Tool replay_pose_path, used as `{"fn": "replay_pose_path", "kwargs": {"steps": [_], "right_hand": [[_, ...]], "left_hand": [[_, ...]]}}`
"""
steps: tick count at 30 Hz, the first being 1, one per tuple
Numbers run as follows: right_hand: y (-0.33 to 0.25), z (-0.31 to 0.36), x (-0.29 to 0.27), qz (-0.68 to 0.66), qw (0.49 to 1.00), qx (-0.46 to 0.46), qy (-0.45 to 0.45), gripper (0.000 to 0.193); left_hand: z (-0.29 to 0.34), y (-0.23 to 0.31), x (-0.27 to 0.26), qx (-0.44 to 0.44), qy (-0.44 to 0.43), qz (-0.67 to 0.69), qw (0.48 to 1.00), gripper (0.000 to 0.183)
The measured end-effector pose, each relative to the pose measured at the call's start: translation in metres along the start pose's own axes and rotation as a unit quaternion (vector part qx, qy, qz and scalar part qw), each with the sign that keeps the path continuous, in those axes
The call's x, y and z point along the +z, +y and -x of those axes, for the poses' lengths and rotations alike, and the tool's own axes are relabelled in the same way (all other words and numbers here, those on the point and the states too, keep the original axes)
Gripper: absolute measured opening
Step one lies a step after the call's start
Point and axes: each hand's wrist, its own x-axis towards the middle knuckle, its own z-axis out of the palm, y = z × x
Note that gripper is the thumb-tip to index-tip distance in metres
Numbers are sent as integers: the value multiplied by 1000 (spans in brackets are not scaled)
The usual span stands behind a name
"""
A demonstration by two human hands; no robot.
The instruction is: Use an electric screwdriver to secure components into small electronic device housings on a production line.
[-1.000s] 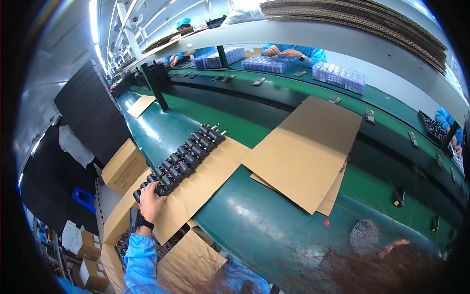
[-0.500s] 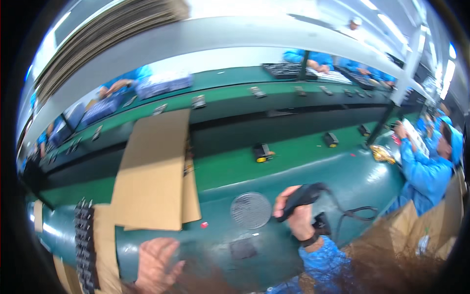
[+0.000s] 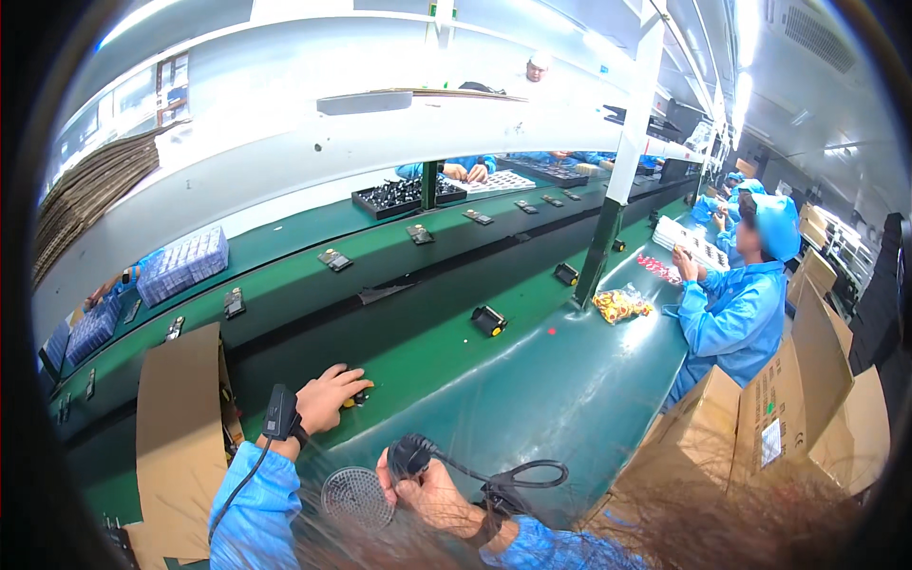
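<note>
My left hand (image 3: 330,397) reaches onto the green conveyor belt (image 3: 432,350), its fingers closed over a small black-and-yellow unit (image 3: 356,401) that they mostly hide. Nearer me, my right hand (image 3: 433,494) grips a black handheld object (image 3: 410,456) with a rounded end; its exact kind is unclear. A black cord (image 3: 532,467) loops to the right of that hand. Left of my right hand, a clear round ribbed disc (image 3: 357,500) lies on the bench. Another black-and-yellow unit (image 3: 489,321) rests farther along the belt.
A cardboard piece (image 3: 180,427) stands at the left. Right of the post (image 3: 608,228) lies a bag of yellow parts (image 3: 622,305). A co-worker in blue (image 3: 736,304) holds a white tray (image 3: 689,242). Open cartons (image 3: 779,404) stand at right; circuit boards (image 3: 335,259) line the far belt.
The view has swung to the right. My left hand has moved from the near bench onto the belt, over a unit. My right hand still holds the black object, now closer to the disc.
</note>
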Motion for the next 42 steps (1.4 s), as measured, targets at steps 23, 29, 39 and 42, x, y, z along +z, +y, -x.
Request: {"fn": "replay_pose_path", "kwargs": {"steps": [23, 29, 39, 42], "right_hand": [[-9, -3, 2, 27, 996, -85, -2, 69], [-10, 1, 9, 50, 994, -92, 9, 73], [-17, 1, 9, 67, 993, -68, 66, 83], [-32, -4, 28, 33, 989, -120, 78, 89]], "left_hand": [[189, 188, -90, -229, 95, 183, 952, 62], [221, 227, -61, -174, 13, 119, 977, 58], [235, 230, -25, -169, 12, 86, 982, 64], [241, 229, -16, -176, 36, 89, 980, 65]]}}
